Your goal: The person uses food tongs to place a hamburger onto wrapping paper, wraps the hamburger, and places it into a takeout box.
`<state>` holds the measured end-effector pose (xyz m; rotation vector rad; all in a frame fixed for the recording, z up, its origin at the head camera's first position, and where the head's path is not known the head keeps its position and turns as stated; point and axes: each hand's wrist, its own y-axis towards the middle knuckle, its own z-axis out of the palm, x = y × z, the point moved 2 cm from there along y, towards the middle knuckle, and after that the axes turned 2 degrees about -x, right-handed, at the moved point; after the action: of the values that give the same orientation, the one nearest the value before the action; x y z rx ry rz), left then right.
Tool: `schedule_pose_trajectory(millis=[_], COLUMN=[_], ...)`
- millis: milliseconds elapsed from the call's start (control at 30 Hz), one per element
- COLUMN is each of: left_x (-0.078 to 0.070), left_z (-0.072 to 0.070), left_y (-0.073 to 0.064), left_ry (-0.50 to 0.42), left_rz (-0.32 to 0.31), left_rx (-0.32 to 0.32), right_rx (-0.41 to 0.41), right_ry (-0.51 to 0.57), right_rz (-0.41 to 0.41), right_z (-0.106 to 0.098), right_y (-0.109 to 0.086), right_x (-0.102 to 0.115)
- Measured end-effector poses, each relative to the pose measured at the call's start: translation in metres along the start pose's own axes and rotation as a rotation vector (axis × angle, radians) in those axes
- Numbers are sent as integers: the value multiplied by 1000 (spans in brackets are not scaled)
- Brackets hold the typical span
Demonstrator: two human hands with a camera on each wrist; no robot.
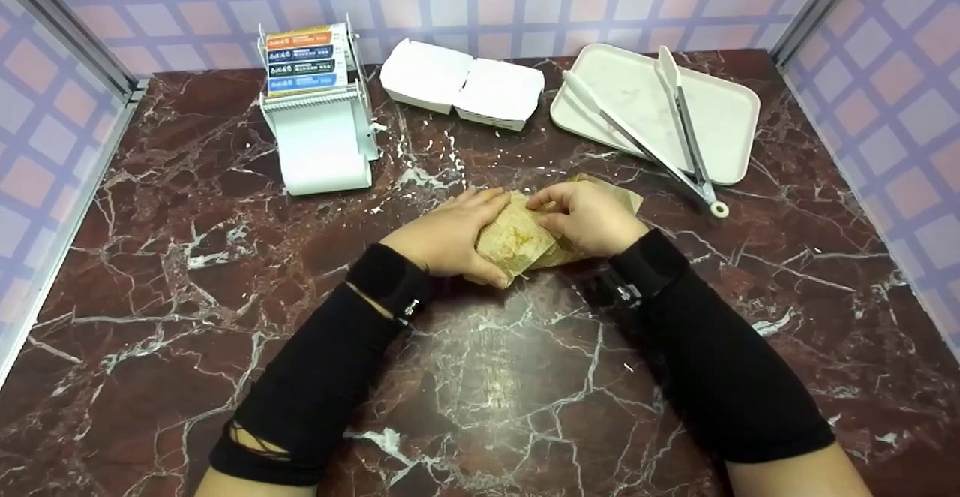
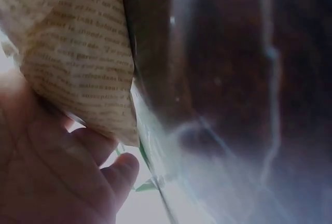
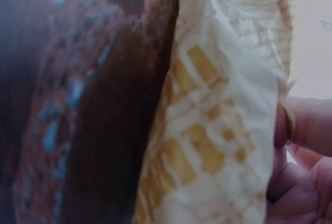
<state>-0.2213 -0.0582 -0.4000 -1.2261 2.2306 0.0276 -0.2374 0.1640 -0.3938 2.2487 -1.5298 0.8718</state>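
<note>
Well inside the tabletop's [image 1: 480,429] edges, the left hand [image 1: 448,234] grips the wrapper [image 1: 516,240], seemingly steadying what the right hand [image 1: 598,217] pinches.

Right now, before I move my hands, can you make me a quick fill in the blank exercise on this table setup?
The left hand and right hand are both on the printed wrapping ____.
The tongs rest partly on a pale rectangular ____.
In the head view, the label dispenser stands to the ____ of the white clamshell box.
Both sleeves are ____ in colour.

Missing words: paper; tray; left; black.
</note>
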Motion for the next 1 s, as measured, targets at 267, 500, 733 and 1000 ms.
schedule_pose_trajectory(millis=[267, 500, 733, 1000], left_x=[-7, -11, -10, -8], left_z=[3, 4, 2, 2], left_y=[6, 8, 9, 9], left_ry=[50, 124, 131, 144], left_rz=[-5, -29, -42, -49], left_rx=[-104, -115, -102, -101], right_rx=[-8, -15, -73, 50], right_ry=[-9, -24, -27, -147], right_rz=[0, 18, 120, 202], right_z=[-1, -4, -24, -38], right_y=[0, -1, -3, -3], right_x=[0, -3, -16, -44])
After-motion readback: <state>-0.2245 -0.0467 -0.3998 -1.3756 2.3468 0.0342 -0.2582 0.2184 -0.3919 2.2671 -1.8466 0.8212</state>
